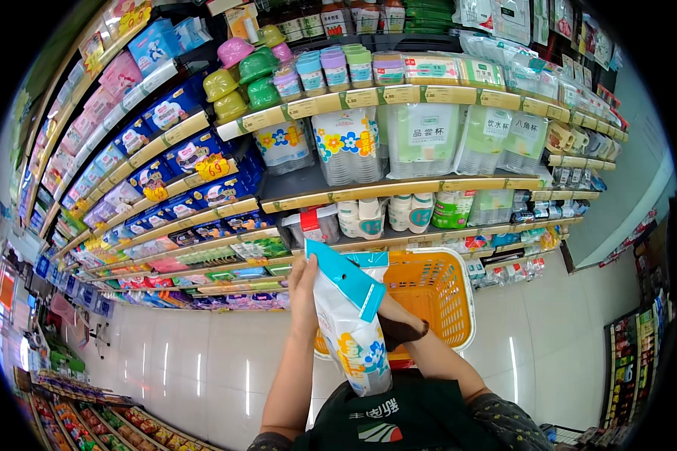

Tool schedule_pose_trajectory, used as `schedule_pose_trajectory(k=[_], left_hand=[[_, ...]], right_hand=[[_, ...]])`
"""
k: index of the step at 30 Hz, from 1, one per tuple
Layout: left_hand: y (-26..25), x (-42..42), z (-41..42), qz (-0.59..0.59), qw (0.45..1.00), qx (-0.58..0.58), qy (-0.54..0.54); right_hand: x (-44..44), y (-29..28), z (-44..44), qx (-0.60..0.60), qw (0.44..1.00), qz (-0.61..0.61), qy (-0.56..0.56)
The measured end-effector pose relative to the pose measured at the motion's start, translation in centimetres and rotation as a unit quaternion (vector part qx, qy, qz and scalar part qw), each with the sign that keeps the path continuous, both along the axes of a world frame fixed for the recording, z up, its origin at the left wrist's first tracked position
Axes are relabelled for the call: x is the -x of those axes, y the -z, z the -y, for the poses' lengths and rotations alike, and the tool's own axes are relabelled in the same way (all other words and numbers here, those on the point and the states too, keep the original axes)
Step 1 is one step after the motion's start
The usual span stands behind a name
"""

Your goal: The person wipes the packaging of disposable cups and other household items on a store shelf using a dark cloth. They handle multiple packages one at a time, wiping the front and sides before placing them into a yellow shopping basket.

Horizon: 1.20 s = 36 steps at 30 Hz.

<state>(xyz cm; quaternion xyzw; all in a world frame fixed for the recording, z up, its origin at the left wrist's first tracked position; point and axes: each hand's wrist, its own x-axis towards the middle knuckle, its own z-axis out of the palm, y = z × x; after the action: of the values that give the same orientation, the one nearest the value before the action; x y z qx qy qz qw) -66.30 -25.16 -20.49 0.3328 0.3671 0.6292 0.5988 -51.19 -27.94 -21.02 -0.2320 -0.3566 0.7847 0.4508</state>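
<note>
My left hand (303, 287) grips the upper left edge of a clear pack of disposable plastic cups (350, 338). Flower prints cover its lower part, and a turquoise header (344, 279) with a hang hole folds over at the top. The pack tilts, its stacked cups towards my body. Behind it shows a second turquoise header (372, 259) above a whitish pack. My right hand (390, 309) reaches in behind the packs; its fingers are hidden, so its grip cannot be told. An orange plastic basket (457, 304) with a pale rim is beneath my right forearm.
Ahead stands a shelf (406, 187) with similar flowered cup packs (347, 144), other cup packs (423, 141) and paper cups (361, 219). Sanitary pad packs (192, 152) line the left shelves. Glossy tiles (220, 349) form the floor. Snack racks (634, 361) stand at the lower right.
</note>
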Motion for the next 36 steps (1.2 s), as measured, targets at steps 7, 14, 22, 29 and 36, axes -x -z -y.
schedule_pose_trajectory(k=[7, 14, 22, 29, 36], left_hand=[[3.2, -0.5, 1.3, -0.23, 0.962, 0.0, -0.15], [-1.1, -1.6, 7.1, -0.303, 0.952, -0.042, -0.021], [-0.4, 0.6, 4.7, 0.007, 0.987, 0.036, -0.159], [0.7, 1.0, 4.6, 0.032, 0.994, 0.027, -0.103], [-1.5, -0.9, 6.0, -0.054, 0.99, -0.038, -0.125]], right_hand=[[-0.1, 4.7, 0.1, 0.025, 0.991, 0.096, 0.094], [-0.9, 5.9, -0.1, -0.125, 0.898, 0.266, 0.328], [-0.8, 1.4, 1.9, -0.103, 0.884, 0.185, 0.416], [-0.5, -4.6, 4.3, -0.509, 0.707, 0.362, 0.332], [1.7, -1.6, 2.2, -0.58, 0.614, 0.411, 0.343]])
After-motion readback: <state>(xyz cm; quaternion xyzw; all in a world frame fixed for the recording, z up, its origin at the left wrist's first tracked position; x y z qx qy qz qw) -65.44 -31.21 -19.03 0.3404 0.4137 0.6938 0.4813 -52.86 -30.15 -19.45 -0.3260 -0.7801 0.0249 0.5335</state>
